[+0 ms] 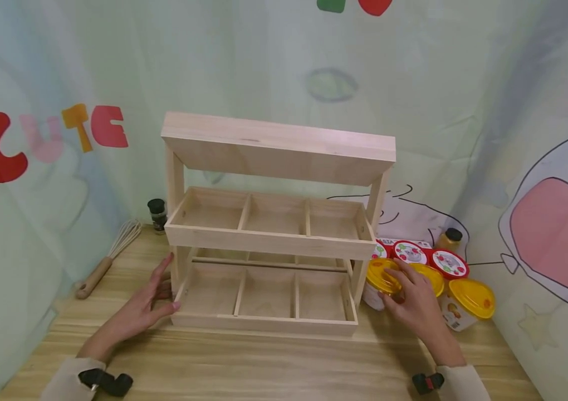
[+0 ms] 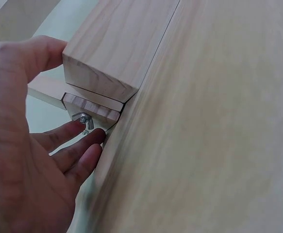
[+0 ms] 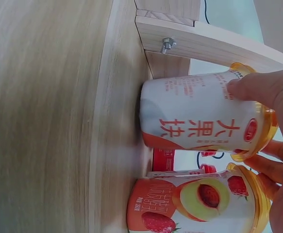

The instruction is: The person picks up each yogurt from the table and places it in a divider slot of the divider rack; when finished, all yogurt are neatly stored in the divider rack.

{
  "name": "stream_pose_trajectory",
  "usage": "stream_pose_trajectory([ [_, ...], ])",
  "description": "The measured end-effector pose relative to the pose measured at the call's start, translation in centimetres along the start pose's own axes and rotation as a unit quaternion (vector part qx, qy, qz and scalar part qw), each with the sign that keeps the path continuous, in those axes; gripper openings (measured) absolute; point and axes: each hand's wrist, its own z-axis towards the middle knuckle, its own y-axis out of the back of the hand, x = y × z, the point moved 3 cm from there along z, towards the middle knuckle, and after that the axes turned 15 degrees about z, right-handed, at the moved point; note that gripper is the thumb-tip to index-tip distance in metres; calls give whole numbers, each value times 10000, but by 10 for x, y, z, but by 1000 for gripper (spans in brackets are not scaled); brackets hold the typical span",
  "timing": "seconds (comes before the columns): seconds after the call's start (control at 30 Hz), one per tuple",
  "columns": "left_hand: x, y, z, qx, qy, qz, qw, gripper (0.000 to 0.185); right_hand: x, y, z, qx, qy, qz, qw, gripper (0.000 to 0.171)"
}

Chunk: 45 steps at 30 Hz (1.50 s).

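A pale wooden two-tier rack (image 1: 269, 239) stands on the table, each tier a tray with three bare compartments under a slanted top board. At its left side is my left hand (image 1: 136, 309), the thumb at the lower tray's front corner. In the left wrist view, its other fingers extend by a metal wing nut (image 2: 85, 118) on the rack's side. Right of the rack, my right hand (image 1: 416, 303) grips a white yogurt cup (image 3: 194, 111) with a yellow lid, thumb on its side and fingers at the lid's far edge. A peach-printed cup (image 3: 194, 204) stands beside it.
More yellow-lidded cups (image 1: 466, 303) and red-lidded cups (image 1: 449, 263) crowd the right side, before a black-capped jar (image 1: 449, 238). A whisk (image 1: 106, 267) with a wooden handle and a dark-lidded bottle (image 1: 157, 216) are at the left. Printed curtains surround the table.
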Motion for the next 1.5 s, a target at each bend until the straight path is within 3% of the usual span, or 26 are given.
stream_pose_trajectory([
  [0.2, 1, 0, 0, 32, 45, -51, 10000, 113, 1, 4, -2, -521, 463, 185, 9974, 52],
  [0.53, 1, -1, -4, 64, 233, -36, 9997, 116, 7, 16, -7, -941, 414, 350, 9941, 52],
  [0.77, 2, -1, -4, 51, 263, 5, 9996, 116, 18, 28, -14, -1143, 641, 392, 9906, 54],
  [1.13, 1, -2, -2, 79, 240, 79, 9997, 115, 38, 42, -24, -1170, 792, 554, 9884, 58],
  [1.5, 1, -2, -1, 57, 145, -20, 9999, 114, 57, 39, -27, -945, 755, 801, 9894, 61],
])
